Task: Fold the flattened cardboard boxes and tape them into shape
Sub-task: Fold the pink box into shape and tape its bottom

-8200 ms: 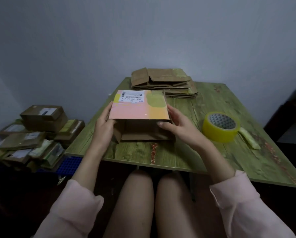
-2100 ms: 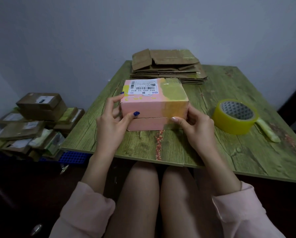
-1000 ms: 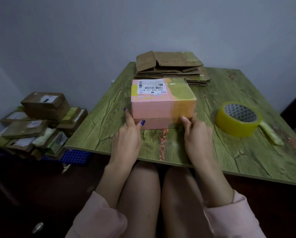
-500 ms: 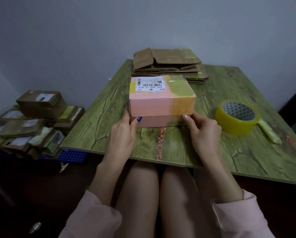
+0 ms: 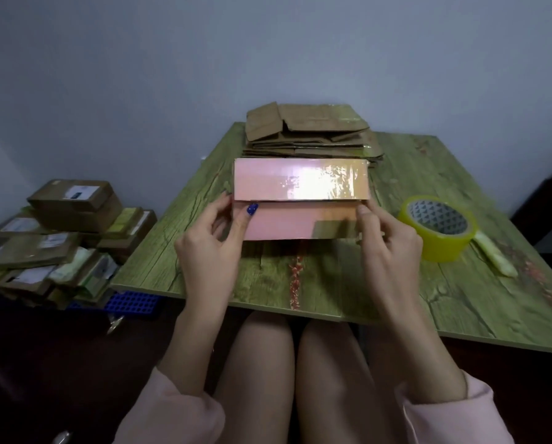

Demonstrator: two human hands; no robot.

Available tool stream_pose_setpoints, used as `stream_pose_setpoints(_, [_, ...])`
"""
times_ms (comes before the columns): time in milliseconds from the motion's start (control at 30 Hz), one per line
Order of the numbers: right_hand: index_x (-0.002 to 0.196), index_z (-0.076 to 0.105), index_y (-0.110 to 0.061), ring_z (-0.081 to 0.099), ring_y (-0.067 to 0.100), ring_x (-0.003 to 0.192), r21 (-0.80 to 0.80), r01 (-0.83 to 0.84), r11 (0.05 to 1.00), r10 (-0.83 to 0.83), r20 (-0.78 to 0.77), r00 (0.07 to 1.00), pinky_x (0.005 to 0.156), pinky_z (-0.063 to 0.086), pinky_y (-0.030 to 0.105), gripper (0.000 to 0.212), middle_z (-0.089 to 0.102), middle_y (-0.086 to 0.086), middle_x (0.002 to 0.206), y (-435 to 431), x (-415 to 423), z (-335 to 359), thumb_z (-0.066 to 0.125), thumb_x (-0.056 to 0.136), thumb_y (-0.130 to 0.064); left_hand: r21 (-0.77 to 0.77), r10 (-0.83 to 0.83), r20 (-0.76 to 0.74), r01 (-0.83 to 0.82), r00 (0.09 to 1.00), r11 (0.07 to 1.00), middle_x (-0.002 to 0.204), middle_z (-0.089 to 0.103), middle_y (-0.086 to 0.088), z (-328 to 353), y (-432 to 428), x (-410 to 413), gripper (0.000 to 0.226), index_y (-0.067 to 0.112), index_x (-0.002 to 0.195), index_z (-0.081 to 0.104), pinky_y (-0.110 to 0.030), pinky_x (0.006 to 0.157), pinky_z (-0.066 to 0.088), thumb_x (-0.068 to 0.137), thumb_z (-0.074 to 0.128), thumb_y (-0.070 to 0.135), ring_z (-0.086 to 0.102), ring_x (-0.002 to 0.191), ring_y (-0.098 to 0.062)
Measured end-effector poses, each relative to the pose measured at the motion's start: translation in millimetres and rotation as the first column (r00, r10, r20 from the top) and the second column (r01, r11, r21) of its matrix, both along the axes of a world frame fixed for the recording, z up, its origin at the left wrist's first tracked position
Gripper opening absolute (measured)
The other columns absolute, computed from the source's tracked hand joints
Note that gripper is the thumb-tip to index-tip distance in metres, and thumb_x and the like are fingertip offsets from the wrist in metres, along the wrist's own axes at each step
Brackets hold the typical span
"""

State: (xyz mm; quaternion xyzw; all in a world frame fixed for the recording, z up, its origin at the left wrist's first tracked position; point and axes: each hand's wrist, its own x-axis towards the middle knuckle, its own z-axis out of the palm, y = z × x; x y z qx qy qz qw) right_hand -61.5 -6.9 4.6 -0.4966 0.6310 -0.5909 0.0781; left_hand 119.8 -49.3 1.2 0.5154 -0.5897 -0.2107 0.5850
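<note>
Both grips are closed on the pink box (image 5: 300, 216): left hand (image 5: 207, 248) and right hand (image 5: 390, 248) pinch its two ends, holding it tilted over the tabletop (image 5: 332, 283), flap seam toward the camera, in front of the stack of flattened boxes (image 5: 310, 133). Folding looks finished; taping is due, which calls for one hand to keep the flaps together while the other fetches the tape roll (image 5: 441, 248) at right. Glare masks the upper flap, fingers behind the box are hidden, and the pale object (image 5: 492, 259) beside the roll is unclear.
</note>
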Motion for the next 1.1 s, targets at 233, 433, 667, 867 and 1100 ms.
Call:
stream_pose_setpoints(233, [0.083,0.077,-0.018,0.064,0.000,0.065,-0.138,0.053,0.989,-0.026,0.190,0.981,0.064,0.051,0.024,0.027,0.070,-0.012,0.068,0.4,-5.5,43.3,0.065,0.086,-0.042,-0.041,0.081,0.038,-0.080,0.996,0.996,0.101,0.064,0.010,39.7,12.8,-1.7,0.031,0.017,0.111,0.065,-0.004,0.063,0.046,0.084,0.065,0.033,0.058,0.068,0.010])
stream_pose_setpoints(433, [0.096,0.071,-0.027,0.064,0.001,0.082,-0.033,0.074,0.997,-0.070,0.104,0.992,0.080,0.055,0.043,0.023,0.068,-0.015,0.080,-12.2,-11.6,51.0,0.068,0.081,-0.044,-0.063,0.154,0.256,-0.142,0.954,0.988,0.102,0.059,0.020,47.0,15.6,-3.2,0.042,0.028,0.128,0.052,-0.025,0.071,0.037,0.088,0.058,0.039,0.059,0.068,-0.007])
stream_pose_setpoints(667, [0.083,0.071,-0.029,0.061,-0.013,0.073,-0.030,0.003,1.000,0.003,0.194,0.981,0.071,0.047,0.017,0.002,0.068,-0.019,0.078,-22.6,-14.6,48.5,0.070,0.084,-0.028,-0.118,0.051,0.244,-0.023,0.968,0.993,0.122,0.064,-0.001,32.3,4.9,-1.5,0.037,0.014,0.125,0.061,-0.020,0.088,0.043,0.095,0.043,0.028,0.054,0.108,-0.005])
stream_pose_setpoints(867, [0.091,0.076,-0.019,0.067,0.010,0.086,0.056,-0.081,0.995,0.058,0.329,0.943,0.079,0.053,0.034,0.020,0.073,-0.005,0.086,-34.0,-20.5,50.1,0.075,0.078,-0.033,-0.050,-0.041,0.163,0.050,0.986,0.997,0.129,0.059,0.001,33.3,0.0,-0.7,0.032,0.014,0.127,0.059,-0.011,0.092,0.037,0.097,0.048,0.017,0.049,0.120,-0.004])
stream_pose_setpoints(1100, [0.093,0.076,-0.013,0.064,0.013,0.088,0.148,-0.052,0.988,-0.012,0.404,0.915,0.085,0.052,0.037,0.028,0.072,-0.004,0.083,-41.2,-19.1,50.2,0.075,0.077,-0.036,0.025,-0.052,-0.039,0.053,0.998,0.998,0.116,0.066,0.006,33.6,-2.5,-7.9,0.032,0.018,0.124,0.062,-0.005,0.059,0.043,0.095,0.048,0.020,0.056,0.073,0.013])
